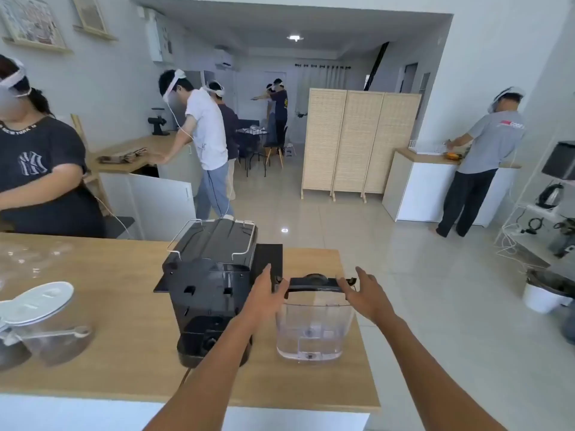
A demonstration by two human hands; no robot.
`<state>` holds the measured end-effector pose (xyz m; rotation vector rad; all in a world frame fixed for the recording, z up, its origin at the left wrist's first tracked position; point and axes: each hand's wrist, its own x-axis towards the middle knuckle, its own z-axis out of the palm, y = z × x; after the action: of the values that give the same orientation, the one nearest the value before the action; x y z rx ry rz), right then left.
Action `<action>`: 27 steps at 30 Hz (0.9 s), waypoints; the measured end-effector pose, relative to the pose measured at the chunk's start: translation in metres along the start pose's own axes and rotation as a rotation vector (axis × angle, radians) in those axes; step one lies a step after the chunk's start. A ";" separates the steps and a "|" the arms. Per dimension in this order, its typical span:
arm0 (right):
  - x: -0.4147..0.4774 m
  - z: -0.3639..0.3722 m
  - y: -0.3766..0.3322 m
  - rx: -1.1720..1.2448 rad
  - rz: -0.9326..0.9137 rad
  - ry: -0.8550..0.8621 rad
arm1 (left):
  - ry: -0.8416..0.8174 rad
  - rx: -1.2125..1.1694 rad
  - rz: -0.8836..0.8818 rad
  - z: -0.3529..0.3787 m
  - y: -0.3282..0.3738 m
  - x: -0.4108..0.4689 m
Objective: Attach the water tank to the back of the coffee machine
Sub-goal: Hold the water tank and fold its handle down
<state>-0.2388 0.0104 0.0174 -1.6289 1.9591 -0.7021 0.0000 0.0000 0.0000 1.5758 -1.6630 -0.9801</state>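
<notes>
Clear plastic forms the water tank (312, 325), which stands upright on the wooden bench (124, 306) just to the right of the black coffee machine (211, 287), not joined to it. A black lid (317, 283) caps the tank. Both hands reach toward that lid from either side. The left hand (264, 295) is between the coffee machine and the tank, fingers spread and loose, its fingertips at or just short of the lid's left end; whether they touch cannot be told. The right hand (367, 293) is at the lid's right end, also spread and unclenched, its fingers (343, 286) at the lid's edge without closing around it. Neither hand grips anything. The coffee machine shows its back toward the viewer. Left of the coffee machine, near the bench's edge, sit clear containers with a white lid (40, 301).
</notes>
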 end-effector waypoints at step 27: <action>0.010 0.027 0.036 0.550 -0.130 0.133 | 0.271 -0.306 0.156 0.025 -0.031 0.006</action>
<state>-0.2488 0.0036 -0.0275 -1.3947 1.5559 -1.2959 -0.0052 -0.0038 -0.0397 1.2915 -1.3546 -0.8521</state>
